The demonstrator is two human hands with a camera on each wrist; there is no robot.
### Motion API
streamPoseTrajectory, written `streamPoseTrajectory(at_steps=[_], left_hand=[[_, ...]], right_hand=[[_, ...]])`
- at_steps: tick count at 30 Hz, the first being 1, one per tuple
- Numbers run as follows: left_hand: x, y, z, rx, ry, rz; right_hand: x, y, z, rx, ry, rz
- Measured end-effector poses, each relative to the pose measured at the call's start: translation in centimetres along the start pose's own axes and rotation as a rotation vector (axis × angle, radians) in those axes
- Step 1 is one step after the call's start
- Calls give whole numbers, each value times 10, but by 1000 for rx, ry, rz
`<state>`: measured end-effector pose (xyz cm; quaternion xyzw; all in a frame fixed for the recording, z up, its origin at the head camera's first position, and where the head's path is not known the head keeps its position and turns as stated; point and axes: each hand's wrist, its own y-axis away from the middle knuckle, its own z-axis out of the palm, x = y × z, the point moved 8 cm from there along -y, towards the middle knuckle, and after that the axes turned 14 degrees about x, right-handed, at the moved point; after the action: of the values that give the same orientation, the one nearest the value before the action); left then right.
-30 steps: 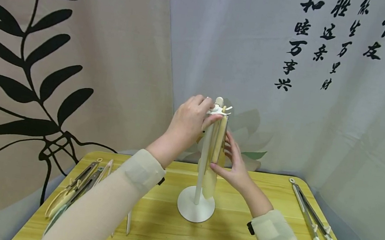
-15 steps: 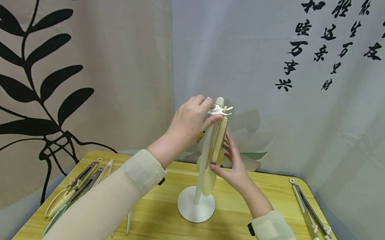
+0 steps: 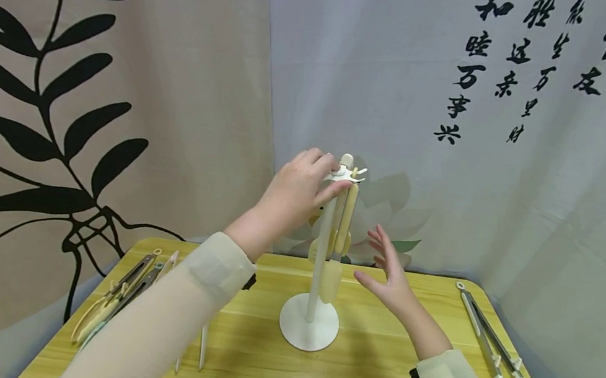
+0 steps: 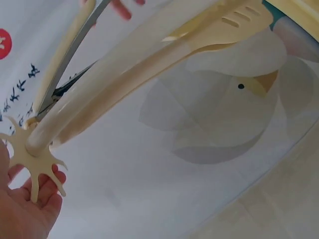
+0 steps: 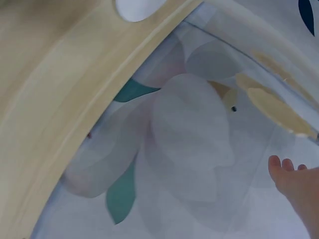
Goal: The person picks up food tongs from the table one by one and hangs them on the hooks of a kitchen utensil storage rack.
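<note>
A white utensil stand (image 3: 320,266) rises from a round base on the table. At its top, my left hand (image 3: 299,182) grips the hook rack (image 4: 36,162), fingers curled around its prongs. Yellow tongs (image 3: 331,282) with metal arms hang from the rack on the right side, upright. Behind the pole hangs a yellow slotted turner (image 4: 234,22), partly covered in the head view. My right hand (image 3: 390,286) is to the right of the tongs, fingers spread, touching nothing. Only its fingertips and thumb side show in the right wrist view.
Several tongs (image 3: 109,304) lie at the table's left edge, partly behind the left sleeve. White-tipped tongs (image 3: 507,368) lie along the right edge. A printed cloth (image 3: 382,86) hangs behind the wooden table (image 3: 372,371).
My right hand has let go of the tongs and moved right, away from the stand. The tongs now hang freely, their head turned edge-on. My left hand stays on the rack.
</note>
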<state>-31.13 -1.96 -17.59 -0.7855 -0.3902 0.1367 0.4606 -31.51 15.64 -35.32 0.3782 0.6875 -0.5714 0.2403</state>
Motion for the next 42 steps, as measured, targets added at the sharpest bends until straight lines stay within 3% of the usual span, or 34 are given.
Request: streamPoseTrajectory(at_steps=[10, 19, 28, 35, 42], left_hand=[[-8, 0, -2, -82, 60, -81], [-21, 2, -6, -191, 93, -148], [-22, 1, -8, -212, 190, -154], [-26, 0, -6, -213, 262, -153], [-26, -1, -3, -256, 229, -134]], right_hand=[[31, 27, -33, 19, 72, 79], [59, 50, -69, 2, 273, 147], [102, 74, -112, -86, 648, 233], [123, 92, -143, -214, 759, 390], [143, 100, -182, -281, 877, 502]])
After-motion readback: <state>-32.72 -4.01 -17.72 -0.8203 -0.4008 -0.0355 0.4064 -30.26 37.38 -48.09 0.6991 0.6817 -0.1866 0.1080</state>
